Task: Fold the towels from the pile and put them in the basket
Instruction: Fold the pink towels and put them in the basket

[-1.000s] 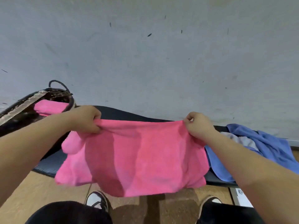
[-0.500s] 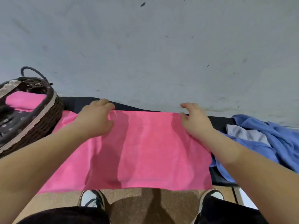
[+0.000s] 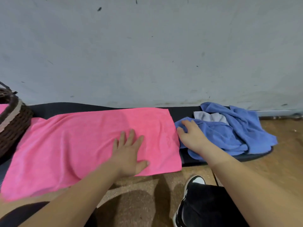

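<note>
The pink towel (image 3: 82, 145) lies spread flat on the black mat (image 3: 65, 108), not yet folded. The left hand (image 3: 129, 154) presses on it, fingers straight and splayed. The right hand (image 3: 193, 138) rests on the pile (image 3: 237, 128) of blue and grey towels just beside it; I cannot tell whether it grasps the cloth. 1 pink piece (image 3: 2, 108) shows in the basket (image 3: 14, 122), so most of the work seems left. A faint mark on the pink towel is unreadable.

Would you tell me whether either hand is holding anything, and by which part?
Left hand lies flat on the pink towel, holding nothing; right hand touches the blue towel near its edge; grip unclear.
</note>
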A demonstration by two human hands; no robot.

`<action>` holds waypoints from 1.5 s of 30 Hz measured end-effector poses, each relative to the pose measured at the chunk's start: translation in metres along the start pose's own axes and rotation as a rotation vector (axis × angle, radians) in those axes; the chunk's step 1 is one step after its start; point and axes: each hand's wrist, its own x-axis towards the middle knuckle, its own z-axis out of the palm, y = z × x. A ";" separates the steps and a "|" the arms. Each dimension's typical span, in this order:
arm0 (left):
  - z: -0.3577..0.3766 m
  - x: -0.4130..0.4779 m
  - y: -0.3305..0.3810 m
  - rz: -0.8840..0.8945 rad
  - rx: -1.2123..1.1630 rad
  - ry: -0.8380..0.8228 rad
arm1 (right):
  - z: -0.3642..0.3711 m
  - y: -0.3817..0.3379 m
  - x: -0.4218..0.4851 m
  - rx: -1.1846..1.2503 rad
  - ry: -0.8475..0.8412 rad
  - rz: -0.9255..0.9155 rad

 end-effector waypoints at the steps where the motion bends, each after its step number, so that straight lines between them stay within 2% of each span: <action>1: 0.005 0.002 -0.001 0.008 0.022 0.009 | -0.002 0.003 0.005 -0.010 0.001 -0.012; 4: 0.005 0.009 -0.005 0.054 0.012 0.015 | -0.004 0.011 0.018 -0.093 0.065 -0.082; 11: -0.008 0.013 -0.017 0.116 0.051 -0.045 | 0.015 0.000 0.023 -0.443 -0.026 -0.257; 13: -0.011 0.013 -0.017 0.121 0.049 -0.056 | 0.020 0.000 0.025 -0.513 -0.069 -0.246; 18: -0.013 0.015 -0.017 0.122 0.047 -0.069 | 0.012 0.014 0.032 -0.518 0.101 -0.248; 22: -0.010 0.015 -0.021 0.143 0.042 -0.045 | 0.013 0.020 0.036 -0.557 0.154 -0.205; 24: -0.009 0.014 -0.024 0.150 0.021 -0.018 | 0.013 0.008 0.034 -0.465 0.227 -0.281; 27: -0.010 0.010 -0.026 0.147 0.010 0.046 | 0.013 -0.016 0.027 -0.341 0.325 -0.550; 29: -0.015 0.008 -0.027 0.117 0.036 0.070 | 0.023 -0.029 0.011 -0.262 0.121 -0.614; 31: -0.021 0.006 -0.031 0.056 0.051 0.079 | 0.038 -0.030 -0.001 -0.290 -0.141 -0.580; 34: -0.031 0.001 -0.050 -0.086 0.027 0.072 | 0.050 -0.026 0.000 -0.628 -0.364 -0.414; 37: -0.028 -0.008 -0.076 -0.226 0.015 0.024 | 0.044 -0.044 0.007 -0.779 -0.381 -0.252; 39: -0.021 -0.016 -0.086 -0.242 -0.023 0.009 | 0.043 -0.061 0.008 -0.848 -0.378 -0.187; 41: -0.012 -0.020 -0.087 -0.208 -0.036 0.027 | 0.048 -0.076 0.006 -0.818 -0.362 -0.204; 45: -0.001 -0.023 -0.083 -0.144 -0.057 0.048 | 0.084 -0.109 0.003 -0.580 -0.311 -0.351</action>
